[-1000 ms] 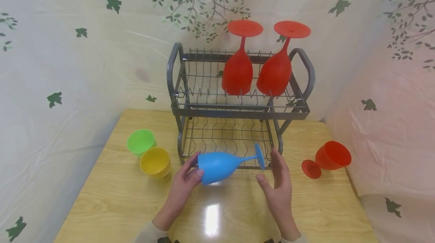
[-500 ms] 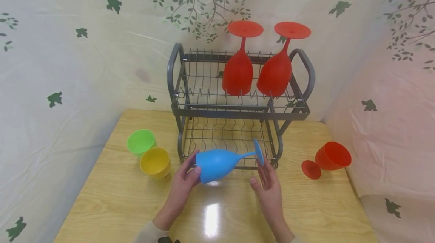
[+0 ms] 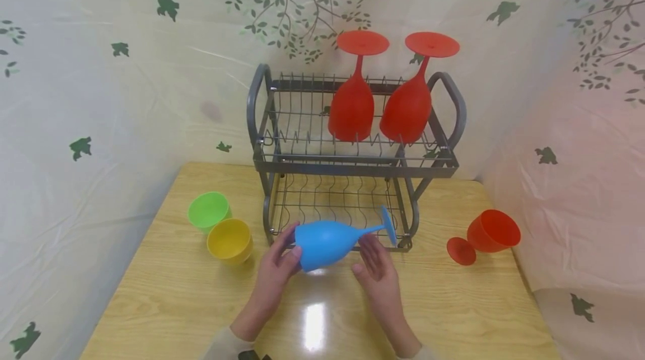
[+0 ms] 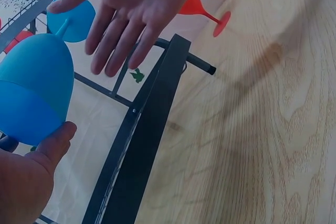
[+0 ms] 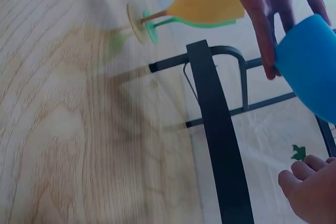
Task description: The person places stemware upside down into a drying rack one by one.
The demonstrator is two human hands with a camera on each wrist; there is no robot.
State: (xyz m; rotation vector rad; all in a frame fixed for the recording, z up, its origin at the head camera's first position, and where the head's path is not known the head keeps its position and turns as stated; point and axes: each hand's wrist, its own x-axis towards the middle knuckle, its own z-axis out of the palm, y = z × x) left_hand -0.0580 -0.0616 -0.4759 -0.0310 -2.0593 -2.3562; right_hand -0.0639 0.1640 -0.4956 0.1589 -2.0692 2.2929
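Observation:
A blue plastic wine glass (image 3: 326, 243) lies sideways in the air before the rack, its rim to the left and its foot to the right. My left hand (image 3: 274, 270) grips the bowl at the rim, thumb on the near side. Close under the stem is my right hand (image 3: 379, 279), fingers extended and thumb apart. The left wrist view shows that right hand (image 4: 142, 11) spread in front of the foot, with the blue bowl (image 4: 39, 72) above my left thumb.
A dark two-tier dish rack (image 3: 353, 168) stands at the back, with two upside-down red wine glasses (image 3: 353, 105) on top. Green (image 3: 209, 210) and yellow wine glasses (image 3: 230, 241) stand left on the wooden table (image 3: 166, 304). A red wine glass (image 3: 492, 231) is at right.
My right hand has moved left, from beyond the glass's foot to under its stem. My left hand keeps its grip, and the blue glass has shifted only slightly.

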